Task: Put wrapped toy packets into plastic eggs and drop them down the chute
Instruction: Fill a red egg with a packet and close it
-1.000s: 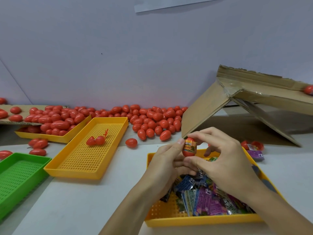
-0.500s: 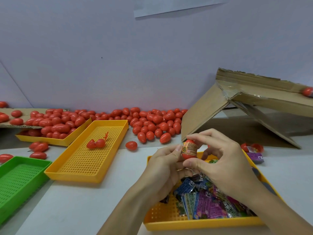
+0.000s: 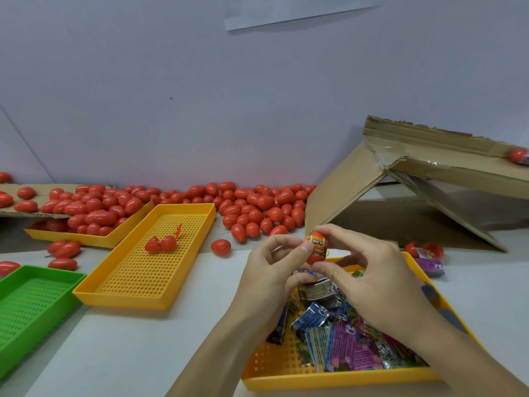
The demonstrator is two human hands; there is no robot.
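A red plastic egg (image 3: 317, 247) with an orange label is held upright between both hands above the near yellow tray (image 3: 337, 378). My right hand (image 3: 372, 282) pinches its top and bottom with forefinger and thumb. My left hand (image 3: 274, 270) touches its side with the thumb while its curled fingers hold a wrapped packet (image 3: 307, 277) underneath. The tray holds several wrapped toy packets (image 3: 349, 345) in blue, purple and green. The cardboard chute (image 3: 423, 167) rises at the right, and one red egg (image 3: 518, 156) lies in it near the frame edge.
A heap of red eggs (image 3: 257, 207) lines the wall. A yellow tray (image 3: 160, 253) holds an open egg (image 3: 160, 244); another yellow tray (image 3: 86, 237) is piled with eggs. A green tray (image 3: 34, 305) sits at the left. An open egg and purple packet (image 3: 426, 255) lie right.
Both hands with the egg stayed in place above the tray. The left thumb slid along the egg's label, and a packet shows in the left fingers.
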